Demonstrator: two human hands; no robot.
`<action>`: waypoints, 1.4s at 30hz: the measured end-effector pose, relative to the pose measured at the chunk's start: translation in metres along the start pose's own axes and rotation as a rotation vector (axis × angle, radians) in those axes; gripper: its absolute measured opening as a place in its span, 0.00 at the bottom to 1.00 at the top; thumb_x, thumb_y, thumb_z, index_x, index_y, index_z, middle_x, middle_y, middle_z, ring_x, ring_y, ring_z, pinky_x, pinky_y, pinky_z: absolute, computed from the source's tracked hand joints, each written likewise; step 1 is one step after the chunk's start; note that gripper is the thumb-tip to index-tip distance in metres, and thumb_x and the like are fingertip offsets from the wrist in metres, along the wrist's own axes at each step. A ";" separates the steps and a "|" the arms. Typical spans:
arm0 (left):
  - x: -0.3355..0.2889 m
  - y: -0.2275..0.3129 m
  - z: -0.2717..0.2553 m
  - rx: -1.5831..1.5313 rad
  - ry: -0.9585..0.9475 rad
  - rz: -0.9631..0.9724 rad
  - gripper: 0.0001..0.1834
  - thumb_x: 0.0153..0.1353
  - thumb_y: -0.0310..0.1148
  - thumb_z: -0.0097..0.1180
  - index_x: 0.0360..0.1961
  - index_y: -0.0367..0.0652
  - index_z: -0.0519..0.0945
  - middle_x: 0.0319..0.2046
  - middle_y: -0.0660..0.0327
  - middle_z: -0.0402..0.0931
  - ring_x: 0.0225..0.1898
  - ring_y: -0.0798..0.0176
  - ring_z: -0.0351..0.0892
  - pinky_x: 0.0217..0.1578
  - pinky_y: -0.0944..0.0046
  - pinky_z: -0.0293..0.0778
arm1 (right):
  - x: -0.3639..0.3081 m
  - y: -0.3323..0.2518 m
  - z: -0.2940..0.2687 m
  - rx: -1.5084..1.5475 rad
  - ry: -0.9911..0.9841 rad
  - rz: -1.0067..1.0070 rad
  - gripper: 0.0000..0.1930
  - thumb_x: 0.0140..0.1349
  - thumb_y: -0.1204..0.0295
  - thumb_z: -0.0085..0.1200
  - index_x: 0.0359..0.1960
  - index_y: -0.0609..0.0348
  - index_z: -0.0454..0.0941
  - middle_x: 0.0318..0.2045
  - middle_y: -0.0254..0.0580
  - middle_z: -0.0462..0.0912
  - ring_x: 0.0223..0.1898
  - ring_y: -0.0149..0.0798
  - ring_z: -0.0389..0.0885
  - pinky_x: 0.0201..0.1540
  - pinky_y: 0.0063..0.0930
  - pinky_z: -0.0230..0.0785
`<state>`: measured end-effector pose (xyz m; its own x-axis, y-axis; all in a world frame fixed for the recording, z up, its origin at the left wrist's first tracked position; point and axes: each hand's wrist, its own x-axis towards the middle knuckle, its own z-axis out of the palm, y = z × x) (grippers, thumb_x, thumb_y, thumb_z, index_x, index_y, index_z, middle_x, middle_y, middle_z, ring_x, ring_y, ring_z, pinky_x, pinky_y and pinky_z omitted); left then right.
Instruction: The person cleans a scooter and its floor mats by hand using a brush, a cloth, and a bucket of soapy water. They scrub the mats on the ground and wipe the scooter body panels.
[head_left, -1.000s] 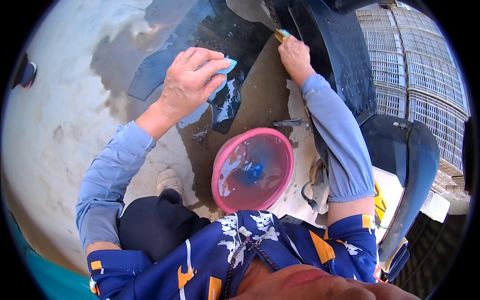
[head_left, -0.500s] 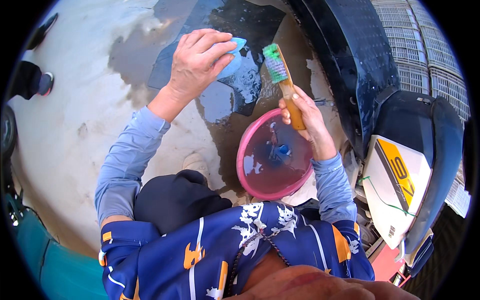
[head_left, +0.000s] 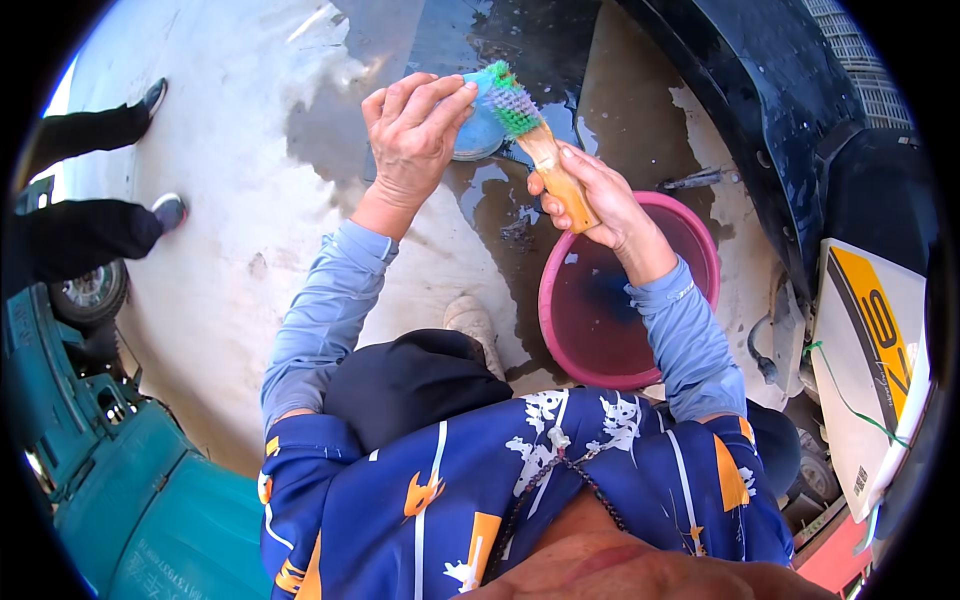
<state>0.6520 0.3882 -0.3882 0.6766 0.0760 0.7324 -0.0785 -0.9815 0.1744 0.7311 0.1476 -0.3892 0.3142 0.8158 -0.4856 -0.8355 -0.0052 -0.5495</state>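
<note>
My left hand [head_left: 415,140] is raised in front of me, its fingers pinched on a light blue, rounded thing [head_left: 478,138] whose kind I cannot make out; the hand and the bristles hide part of it. My right hand [head_left: 592,198] wraps round the wooden handle of a scrubbing brush [head_left: 542,153]. The brush tilts up to the left, and its green and purple bristles overlap the blue thing's upper edge, apparently touching it. Below my right hand stands a pink basin [head_left: 548,300] holding dark, murky water.
A dark wet mat [head_left: 545,45] lies on the partly wet concrete floor [head_left: 240,190] ahead. To the right stands a dark and white vehicle [head_left: 870,350]. A teal vehicle [head_left: 180,520] is at lower left. A person's dark-trousered legs [head_left: 90,240] stand at far left.
The brush has come left, so its bristles now meet the blue thing; before, they were apart. The view has shifted left, showing more of the other person's legs and the teal vehicle.
</note>
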 end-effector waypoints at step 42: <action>-0.164 0.098 0.002 -0.846 -0.225 -0.443 0.14 0.47 0.15 0.57 0.35 0.42 0.81 0.39 0.59 0.78 0.43 0.50 0.77 0.44 0.53 0.74 | 0.061 -0.210 -0.019 -3.072 0.815 -0.881 0.19 0.65 0.71 0.50 0.57 0.41 0.80 0.34 0.38 0.75 0.31 0.41 0.84 0.30 0.36 0.80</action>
<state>0.5347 0.2786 -0.4928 0.8884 0.2854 0.3597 -0.2233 -0.4158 0.8816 0.9342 0.1880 -0.3162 0.3386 0.9116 0.2331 0.5606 -0.3944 0.7281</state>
